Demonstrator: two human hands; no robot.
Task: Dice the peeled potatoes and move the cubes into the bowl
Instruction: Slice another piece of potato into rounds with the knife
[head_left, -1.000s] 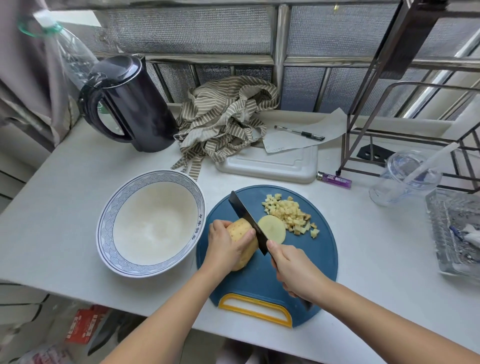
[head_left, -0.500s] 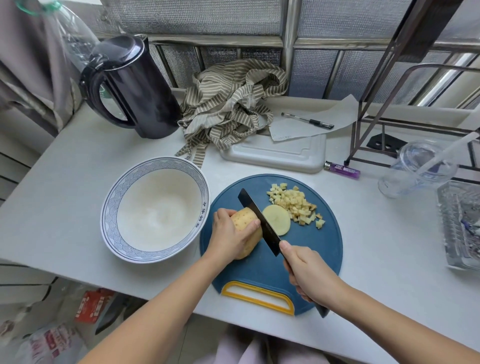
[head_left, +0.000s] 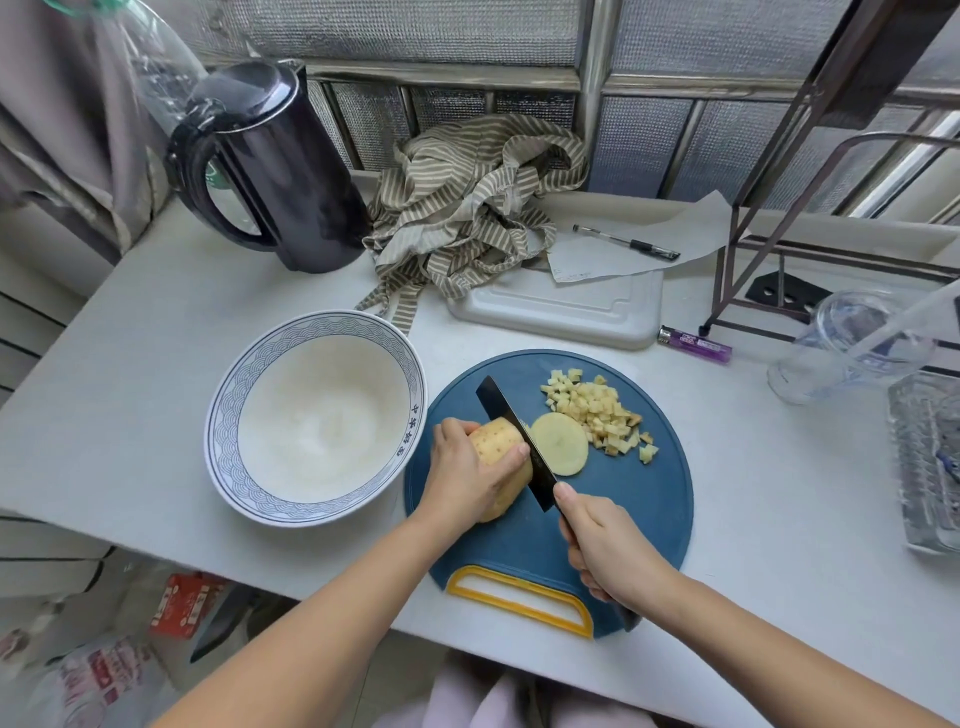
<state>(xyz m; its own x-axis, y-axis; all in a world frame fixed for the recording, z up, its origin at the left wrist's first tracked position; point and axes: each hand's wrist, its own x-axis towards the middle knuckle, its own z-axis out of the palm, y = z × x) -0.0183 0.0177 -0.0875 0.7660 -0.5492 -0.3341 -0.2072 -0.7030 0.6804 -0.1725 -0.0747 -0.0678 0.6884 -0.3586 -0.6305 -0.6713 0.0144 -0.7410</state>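
**Potato under the knife, bowl waiting**

Your left grip (head_left: 464, 470) clamps the potato (head_left: 497, 440) toward ten o'clock on the board (head_left: 652, 525) and steadies it. Your right grip (head_left: 613, 553), closed round the knife (head_left: 511, 428) handle, sets the blade at the cut face. One slice (head_left: 561, 452) lies beside the cubes (head_left: 597, 413) at two o'clock. The bowl (head_left: 224, 452), at the board's nine o'clock, holds none yet. Its blue rim characters are too small to read.
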